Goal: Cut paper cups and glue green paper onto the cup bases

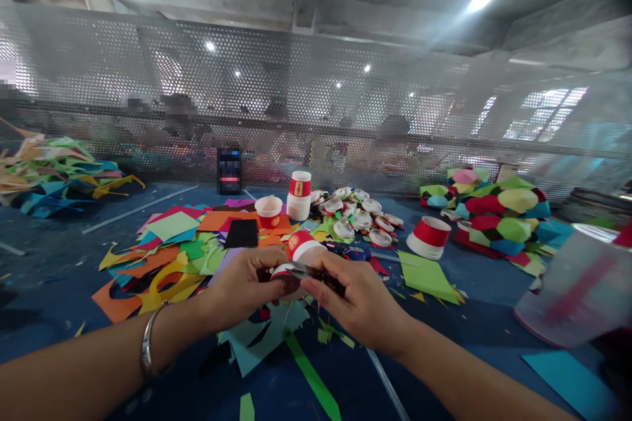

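Note:
My left hand (247, 286) pinches a small round piece with a white and red rim (283, 271) in front of me. My right hand (353, 293) is closed around a dark metal tool (302, 270), seemingly scissors, whose tip lies against that round piece. Most of the tool is hidden by my fingers. Just behind my hands, a red and white paper cup (302, 245) lies tilted. Beyond it are an upright red and white cup (268, 211) and a stack of paper cups (299, 196). Cut pale teal paper (266, 342) lies below my hands.
Coloured paper scraps (172, 276) cover the left-centre of the blue table (49, 276). A phone (230, 171) leans on the perforated screen (276, 79). Round pieces (362, 220) lie piled behind. At right are another cup (428, 237), patchwork balls (508, 214) and a translucent bucket (573, 289).

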A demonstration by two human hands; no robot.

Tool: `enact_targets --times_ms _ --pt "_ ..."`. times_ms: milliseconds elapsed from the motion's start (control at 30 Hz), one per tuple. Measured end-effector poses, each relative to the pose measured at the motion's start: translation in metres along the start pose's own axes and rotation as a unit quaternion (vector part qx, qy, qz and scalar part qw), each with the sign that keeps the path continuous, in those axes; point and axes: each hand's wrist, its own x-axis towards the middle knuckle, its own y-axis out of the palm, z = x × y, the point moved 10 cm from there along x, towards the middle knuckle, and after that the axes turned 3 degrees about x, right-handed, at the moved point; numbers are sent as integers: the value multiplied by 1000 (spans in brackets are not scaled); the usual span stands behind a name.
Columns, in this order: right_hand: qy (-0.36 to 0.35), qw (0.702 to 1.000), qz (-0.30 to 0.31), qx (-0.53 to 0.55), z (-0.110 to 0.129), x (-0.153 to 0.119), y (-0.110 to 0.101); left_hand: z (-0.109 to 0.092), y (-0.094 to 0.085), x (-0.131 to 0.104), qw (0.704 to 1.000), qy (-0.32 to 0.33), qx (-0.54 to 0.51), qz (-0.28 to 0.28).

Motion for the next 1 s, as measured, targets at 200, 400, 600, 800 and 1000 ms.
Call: enact_targets --times_ms 200,400,600,800,1000 --pt "8 1000 -19 7 -7 1 -1 8 -1 3 999 -25 -13 22" --pt "83 992 -61 79 -36 5 -11 19 -12 2 992 -66 -93 -45" --pt "89 977 -48 186 -42 7 0 19 -13 1 971 -85 -203 -93" --pt "69 958 -38 274 -32 8 7 14 -3 -1 955 -106 -266 -84" --pt "61 946 -20 318 -30 9 11 18 11 -2 958 -109 -260 -50"
